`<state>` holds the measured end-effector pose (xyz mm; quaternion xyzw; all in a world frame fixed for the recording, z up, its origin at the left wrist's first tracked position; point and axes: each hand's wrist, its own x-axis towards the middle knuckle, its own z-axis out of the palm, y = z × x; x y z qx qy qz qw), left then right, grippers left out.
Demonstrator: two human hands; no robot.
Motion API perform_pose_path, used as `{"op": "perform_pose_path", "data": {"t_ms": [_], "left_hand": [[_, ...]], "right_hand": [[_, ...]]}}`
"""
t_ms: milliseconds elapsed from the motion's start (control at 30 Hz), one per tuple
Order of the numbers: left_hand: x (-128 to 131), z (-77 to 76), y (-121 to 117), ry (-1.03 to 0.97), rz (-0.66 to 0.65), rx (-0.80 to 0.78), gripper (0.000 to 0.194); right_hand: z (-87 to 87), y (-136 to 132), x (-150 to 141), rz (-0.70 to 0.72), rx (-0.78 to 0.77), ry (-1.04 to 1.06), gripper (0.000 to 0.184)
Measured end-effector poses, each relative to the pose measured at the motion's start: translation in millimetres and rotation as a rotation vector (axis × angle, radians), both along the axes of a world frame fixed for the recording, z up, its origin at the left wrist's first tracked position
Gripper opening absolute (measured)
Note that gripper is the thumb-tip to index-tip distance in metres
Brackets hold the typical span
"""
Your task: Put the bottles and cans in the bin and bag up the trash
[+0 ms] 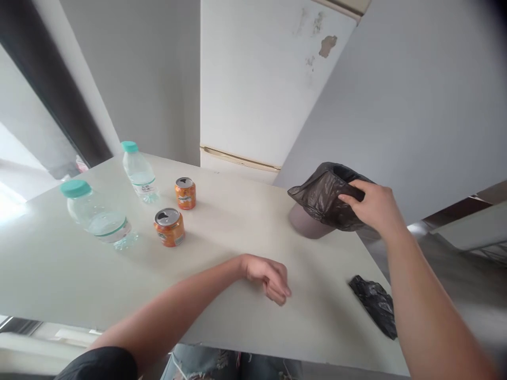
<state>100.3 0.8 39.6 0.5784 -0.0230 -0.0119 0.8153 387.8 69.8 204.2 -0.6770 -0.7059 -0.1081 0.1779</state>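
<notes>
Our right hand [374, 207] holds the near rim of the thin black plastic bag [322, 196], fingers clamped.
Our left hand [267, 277] is nearer us, fingers curled together, apart from the bag; a crumpled black plastic bundle [374, 305] lies rightward. Ahead-right, the bag drapes the round mauve bin [307, 221] on the white surface [225, 221]. Orange metal cans [169, 236] and clear teal-capped bottles [105, 221] stand leftward, off that line.

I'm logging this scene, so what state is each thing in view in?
Near bottle: standing, cap on
Far bottle: standing, cap on
Near can: standing, opened
Far can: standing, opened
Bin: top covered by draped bag
Draped bag: edge pinched by right hand
Loose bag: crumpled
Left hand: curled, holding nothing visible
White fridge: visible door shut
</notes>
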Motion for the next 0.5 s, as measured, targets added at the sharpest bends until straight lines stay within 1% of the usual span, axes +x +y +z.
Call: {"op": "perform_pose_path", "data": {"t_ms": [67, 100, 200, 233, 267, 300, 333, 400, 467, 500], "left_hand": [[5.8, 0.8, -5.1, -0.009, -0.051, 0.066, 0.061], [7.6, 0.0, -5.6, -0.017, -0.047, 0.105, 0.058], [9.4, -5.8, -3.1, -0.067, 0.071, 0.197, 0.052], [9.5, -8.0, -1.9, -0.08, 0.088, 0.214, 0.05], [9.7, -9.9, -1.1, -0.084, 0.067, 0.218, 0.051], [10.0, -11.3, -0.5, -0.077, 0.005, 0.206, 0.052], [10.4, -12.0, -0.2, -0.065, -0.085, 0.182, 0.056], [11.2, -12.1, -0.1, -0.041, -0.262, 0.129, 0.061], [11.6, -11.6, 0.2, -0.039, -0.347, 0.099, 0.062], [11.6, -11.7, 0.5, -0.04, -0.365, 0.09, 0.061]], "right_hand": [[2.2, -19.7, -24.8, 0.075, 0.009, 0.038, 0.033], [2.3, -29.5, -37.4, 0.113, 0.001, 0.05, 0.032], [-0.7, -54.0, -74.2, 0.252, -0.028, 0.048, 0.027], [-2.1, -59.7, -85.0, 0.304, -0.025, 0.037, 0.025], [-3.2, -64.0, -94.7, 0.353, -0.014, 0.026, 0.023], [-3.7, -67.0, -102.9, 0.394, -0.007, 0.016, 0.022], [-3.2, -69.0, -109.5, 0.423, -0.014, 0.004, 0.022], [1.9, -71.7, -118.1, 0.458, -0.1, -0.032, 0.023], [12.6, -76.4, -124.2, 0.495, -0.191, -0.084, 0.026], [19.4, -80.5, -128.4, 0.52, -0.194, -0.107, 0.03]]}}
